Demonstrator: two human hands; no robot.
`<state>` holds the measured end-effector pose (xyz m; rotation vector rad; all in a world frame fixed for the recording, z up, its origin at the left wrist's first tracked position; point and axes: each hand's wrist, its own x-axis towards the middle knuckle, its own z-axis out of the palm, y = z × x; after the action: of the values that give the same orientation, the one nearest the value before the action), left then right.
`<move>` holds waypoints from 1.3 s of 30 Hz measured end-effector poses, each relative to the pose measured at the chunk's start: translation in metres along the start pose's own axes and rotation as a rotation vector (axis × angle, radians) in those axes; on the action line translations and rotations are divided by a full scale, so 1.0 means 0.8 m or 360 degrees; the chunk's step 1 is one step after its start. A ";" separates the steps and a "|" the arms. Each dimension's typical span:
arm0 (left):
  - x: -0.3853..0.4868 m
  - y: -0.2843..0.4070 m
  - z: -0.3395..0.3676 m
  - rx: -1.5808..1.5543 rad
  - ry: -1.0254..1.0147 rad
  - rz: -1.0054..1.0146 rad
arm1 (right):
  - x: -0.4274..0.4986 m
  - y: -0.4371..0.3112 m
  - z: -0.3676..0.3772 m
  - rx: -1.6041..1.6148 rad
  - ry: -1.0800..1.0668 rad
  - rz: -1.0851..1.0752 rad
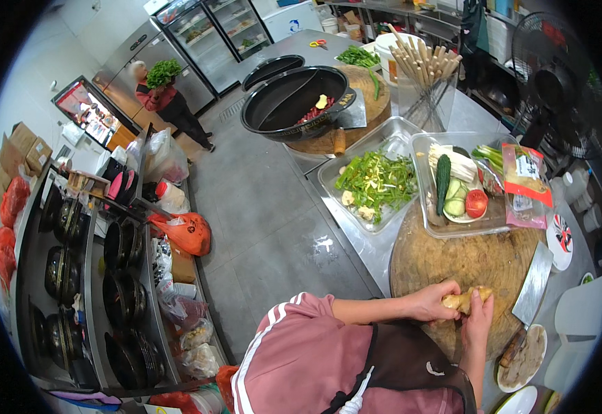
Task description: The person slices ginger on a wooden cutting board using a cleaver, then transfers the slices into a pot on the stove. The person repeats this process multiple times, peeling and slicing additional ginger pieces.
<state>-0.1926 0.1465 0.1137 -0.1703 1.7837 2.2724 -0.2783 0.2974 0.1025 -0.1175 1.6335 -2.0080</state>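
A knobbly piece of ginger root (467, 300) is held between my two hands over a round wooden chopping block (451, 259). My left hand (434, 301) grips its left end, and the fingers of my right hand (477, 314) close on the other end. To the right, a cleaver (533, 284) rests across the block's edge with its wooden handle toward me. Behind the block, a clear plastic tray (430, 227) holds a cucumber (443, 178), cucumber slices (455, 199), a tomato (476, 203), enoki mushrooms (454, 161) and a packaged food (526, 171).
Beside it, another clear tray (327, 178) holds chopped greens (378, 178). Farther back, a divided black pot (280, 106) sits on a second chopping block (368, 98) near a second cleaver (353, 114). Across the aisle, a person (169, 98) carries leafy greens near shelves of black pots (63, 274).
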 end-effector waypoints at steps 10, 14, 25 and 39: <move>0.003 -0.001 -0.001 0.0096 0.0091 -0.0019 | 0.018 0.008 -0.003 0.0000 -0.0097 0.0042; 0.014 -0.017 0.000 0.0384 0.0204 0.0271 | 0.024 -0.004 -0.009 -0.0239 -0.0089 0.0023; 0.024 -0.008 0.001 0.1056 0.0659 0.0574 | 0.051 -0.007 -0.044 -0.0397 -0.0031 -0.0183; -0.033 0.066 -0.057 -0.0244 0.0730 0.0684 | 0.014 -0.008 0.023 -0.1333 0.0308 -0.0487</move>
<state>-0.1840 0.0876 0.1587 -0.3982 2.0141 2.8632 -0.2830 0.2766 0.1104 -0.5120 2.6195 -1.4181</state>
